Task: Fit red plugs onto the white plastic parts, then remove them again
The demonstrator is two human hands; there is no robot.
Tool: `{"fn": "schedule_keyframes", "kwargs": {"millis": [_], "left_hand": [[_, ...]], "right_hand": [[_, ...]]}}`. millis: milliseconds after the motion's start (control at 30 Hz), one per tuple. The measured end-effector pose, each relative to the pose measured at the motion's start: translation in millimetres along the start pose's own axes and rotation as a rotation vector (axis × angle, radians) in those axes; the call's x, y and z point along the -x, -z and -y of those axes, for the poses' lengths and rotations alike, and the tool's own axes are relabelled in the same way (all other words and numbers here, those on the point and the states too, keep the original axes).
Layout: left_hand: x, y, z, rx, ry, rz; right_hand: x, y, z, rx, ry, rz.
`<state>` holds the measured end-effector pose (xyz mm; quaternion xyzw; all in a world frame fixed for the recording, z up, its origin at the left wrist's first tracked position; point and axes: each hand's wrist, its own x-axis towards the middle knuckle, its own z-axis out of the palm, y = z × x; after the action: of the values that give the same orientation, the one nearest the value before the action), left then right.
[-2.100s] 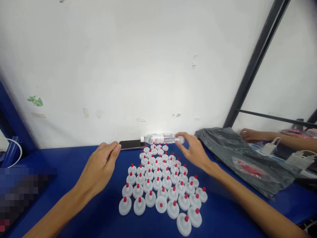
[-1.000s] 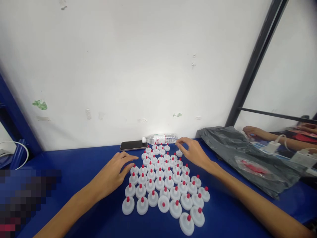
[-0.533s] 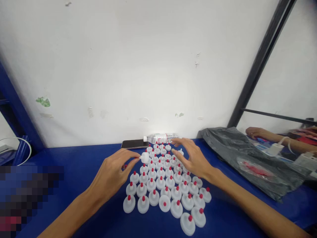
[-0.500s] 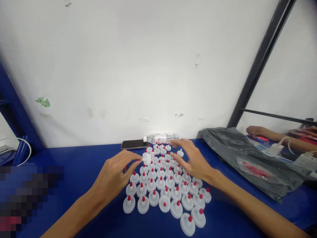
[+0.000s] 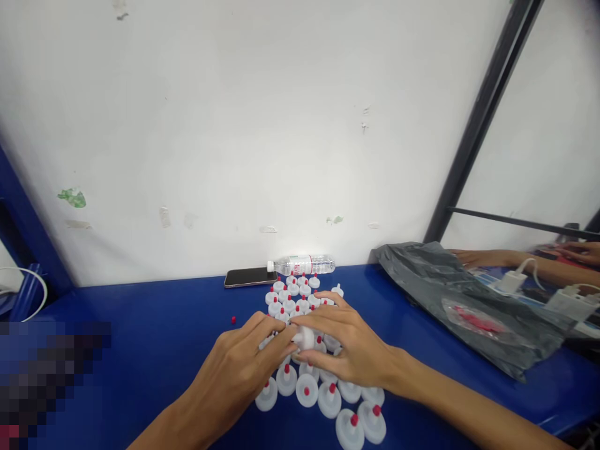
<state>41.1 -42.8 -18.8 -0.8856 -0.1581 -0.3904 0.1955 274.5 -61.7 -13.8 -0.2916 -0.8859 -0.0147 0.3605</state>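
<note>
Both hands meet over a crowd of white nozzle caps (image 5: 266, 395) with red tips, standing on the blue table. Between them is a white nozzle cap (image 5: 306, 338), lying sideways in the air. My left hand (image 5: 255, 356) pinches its narrow nozzle end; whether a red tip sits there is hidden by the fingers. The thumb and fingers of my right hand (image 5: 349, 340) close around its wide base. Alone on the table, left of the group, lies a loose red tip (image 5: 233, 319). A nozzle cap without red (image 5: 337, 290) stands behind my right hand.
Along the wall lie a dark phone (image 5: 250, 277) and a clear water bottle (image 5: 302, 264) on its side. A grey plastic bag (image 5: 450, 300) with a packet of red pieces (image 5: 478, 319) covers the right side. Beyond it are another person's arms (image 5: 510, 257) and white chargers (image 5: 513, 279).
My left hand has moved right and nearer with the white nozzle cap. My right hand has come down and left onto its base. The loose red tip has come into view.
</note>
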Motion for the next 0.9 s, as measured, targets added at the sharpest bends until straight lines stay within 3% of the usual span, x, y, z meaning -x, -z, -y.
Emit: {"fn": "schedule_keyframes", "kwargs": {"millis": [200, 367, 467, 533, 600, 667, 767, 900], "left_hand": [[-7, 2.2, -6, -0.138, 0.036, 0.104], [-11, -3.0, -16, -0.081, 0.14, 0.117], [-9, -3.4, -16, 0.011, 0.294, 0.163], [-6, 3.5, -5, 0.068, 0.479, 0.228], [-2, 16.0, 15, 0.073, 0.692, 0.287], [3, 29.3, 42, -0.002, 0.835, 0.288], [12, 38.3, 76, -0.081, 0.879, 0.303], [26, 28.1, 94, -0.088, 0.873, 0.48]], "right_hand": [[-2, 6, -2, 0.075, 0.108, -0.043], [-8, 10, 0, 0.246, 0.192, -0.06], [-10, 16, -6, 0.353, 0.268, -0.088], [-8, 25, -20, 0.441, 0.282, -0.123], [-5, 39, -42, 0.533, 0.179, -0.217], [-2, 53, -67, 0.584, -0.044, -0.292], [1, 64, -94, 0.506, -0.364, -0.309], [1, 61, -101, 0.417, -0.477, -0.21]]}}
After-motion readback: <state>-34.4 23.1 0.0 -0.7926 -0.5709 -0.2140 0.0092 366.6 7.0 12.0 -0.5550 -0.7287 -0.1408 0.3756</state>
